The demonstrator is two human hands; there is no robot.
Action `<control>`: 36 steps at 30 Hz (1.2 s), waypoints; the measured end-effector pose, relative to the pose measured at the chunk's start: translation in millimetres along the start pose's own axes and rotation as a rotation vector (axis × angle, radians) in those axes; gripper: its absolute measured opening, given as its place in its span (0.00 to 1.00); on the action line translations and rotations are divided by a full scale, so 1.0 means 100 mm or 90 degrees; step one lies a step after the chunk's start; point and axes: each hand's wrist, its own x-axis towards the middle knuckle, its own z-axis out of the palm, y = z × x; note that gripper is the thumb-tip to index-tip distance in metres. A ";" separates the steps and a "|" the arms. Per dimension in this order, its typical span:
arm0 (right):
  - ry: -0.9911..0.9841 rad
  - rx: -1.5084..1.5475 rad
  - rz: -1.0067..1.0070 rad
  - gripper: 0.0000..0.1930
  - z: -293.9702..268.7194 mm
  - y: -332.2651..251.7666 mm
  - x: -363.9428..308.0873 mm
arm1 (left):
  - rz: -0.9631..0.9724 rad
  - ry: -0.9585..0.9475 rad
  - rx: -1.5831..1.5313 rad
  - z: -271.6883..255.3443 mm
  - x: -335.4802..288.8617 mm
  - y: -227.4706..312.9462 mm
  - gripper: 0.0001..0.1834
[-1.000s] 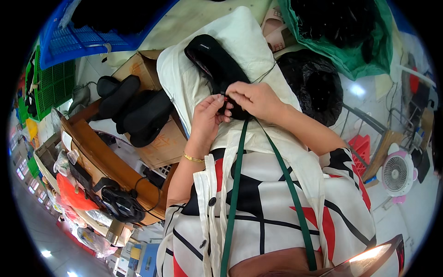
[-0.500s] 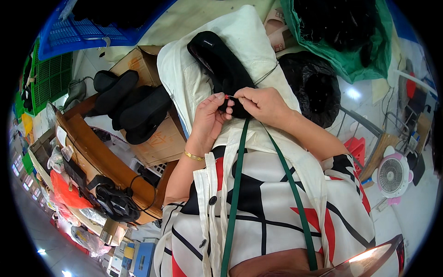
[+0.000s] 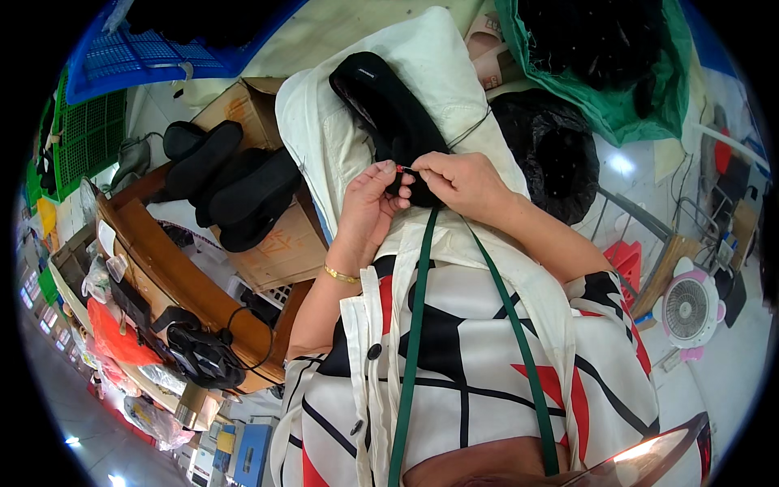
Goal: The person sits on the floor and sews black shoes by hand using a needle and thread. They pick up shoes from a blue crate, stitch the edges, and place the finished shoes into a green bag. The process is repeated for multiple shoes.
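Pinching small red piece (image 3: 399, 169): left hand (image 3: 373, 200). Right hand (image 3: 464, 182) nips thin pale bit (image 3: 407, 169) beside it. Loose grip could drop either; black shoe (image 3: 412, 118) beneath, on white cushion (image 3: 430, 39), might slide if bumped.

Black shoe (image 3: 415, 118): small pale lettering at its far end, too tiny to make out. Cardboard box (image 3: 272, 266), left side: orange printed marks, blurred, illegible. Pinkish packaging (image 3: 488, 60), top of view: reddish block print, partly hidden. No text clearly readable on any.
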 end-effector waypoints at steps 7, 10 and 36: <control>-0.059 0.024 0.076 0.06 0.02 0.01 -0.02 | 0.059 0.003 -0.010 0.00 -0.02 -0.06 0.06; -0.137 0.154 0.221 0.06 0.00 0.01 -0.02 | 0.089 0.017 0.025 -0.01 -0.03 -0.11 0.08; -0.227 0.386 0.296 0.11 -0.04 0.33 0.01 | 0.134 -0.019 0.172 0.04 -0.07 -0.10 0.10</control>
